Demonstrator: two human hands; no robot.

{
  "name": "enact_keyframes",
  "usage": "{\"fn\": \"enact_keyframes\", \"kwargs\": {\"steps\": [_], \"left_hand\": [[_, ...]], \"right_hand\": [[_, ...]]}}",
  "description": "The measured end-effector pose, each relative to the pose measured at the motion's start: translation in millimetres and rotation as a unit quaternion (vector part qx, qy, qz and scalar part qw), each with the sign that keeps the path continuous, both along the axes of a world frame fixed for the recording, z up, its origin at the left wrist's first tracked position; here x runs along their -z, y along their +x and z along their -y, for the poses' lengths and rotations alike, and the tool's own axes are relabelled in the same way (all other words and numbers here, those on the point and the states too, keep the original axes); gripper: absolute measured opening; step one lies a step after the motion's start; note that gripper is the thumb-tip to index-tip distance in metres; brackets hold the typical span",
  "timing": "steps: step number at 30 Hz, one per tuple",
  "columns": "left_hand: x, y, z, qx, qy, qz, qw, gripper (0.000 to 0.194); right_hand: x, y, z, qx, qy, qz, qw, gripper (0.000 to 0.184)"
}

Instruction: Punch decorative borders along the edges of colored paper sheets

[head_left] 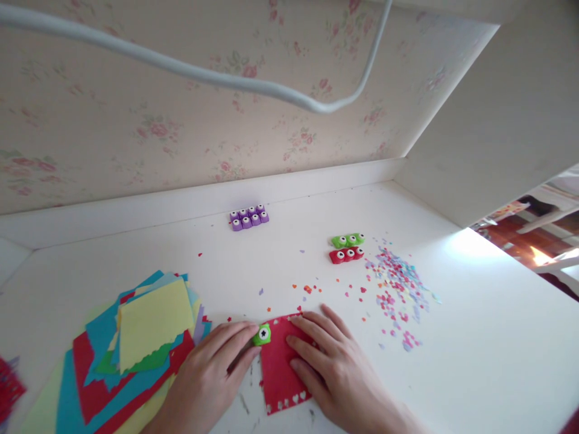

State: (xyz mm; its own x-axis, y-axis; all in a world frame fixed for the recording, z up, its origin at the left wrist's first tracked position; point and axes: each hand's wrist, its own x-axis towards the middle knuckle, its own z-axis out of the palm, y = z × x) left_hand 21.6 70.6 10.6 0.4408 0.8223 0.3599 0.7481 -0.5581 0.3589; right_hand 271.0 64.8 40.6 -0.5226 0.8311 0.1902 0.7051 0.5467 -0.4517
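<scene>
My left hand [216, 365] pinches a small green craft punch [262, 334] with a black shape on its white top. The punch sits at the upper left edge of a sheet of red paper [279, 371]. Along the bottom edge of that sheet runs a row of punched shapes, hearts among them, and more holes show along its top. My right hand [332, 364] lies on the sheet with fingers stretched out, covering much of its right side.
Left of my hands lies a pile of coloured paper [156, 322]. Purple punches [248, 219] stand near the wall, green punches [348, 240] and red punches [347, 255] further right. Confetti [398, 283] is scattered on the white desk [465, 337]. A pale cable [217, 78] hangs in front of the wall.
</scene>
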Motion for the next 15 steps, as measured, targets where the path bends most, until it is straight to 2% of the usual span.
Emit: {"fn": "enact_keyframes", "kwargs": {"steps": [4,7,9,12,15], "left_hand": [[-5.0,0,0,-0.009,-0.018,0.011,1.0,0.031],[-15.8,1,-2,-0.03,-0.043,0.037,0.998,0.035],[-23.9,3,-4,-0.051,-0.063,0.057,0.995,0.031],[-33.5,9,-10,-0.061,-0.121,0.079,0.988,0.022],[-38.2,16,-14,-0.042,-0.189,0.094,0.977,0.021]], "right_hand": [[-0.9,0,0,0.001,0.011,-0.008,1.0,0.027],[-1.8,0,0,0.002,0.014,-0.008,1.0,0.027],[-2.3,1,0,0.001,0.008,-0.004,1.0,0.028],[-2.6,1,1,0.002,-0.003,0.001,1.0,0.028],[-2.0,1,2,0.003,-0.008,-0.004,1.0,0.027]]}}
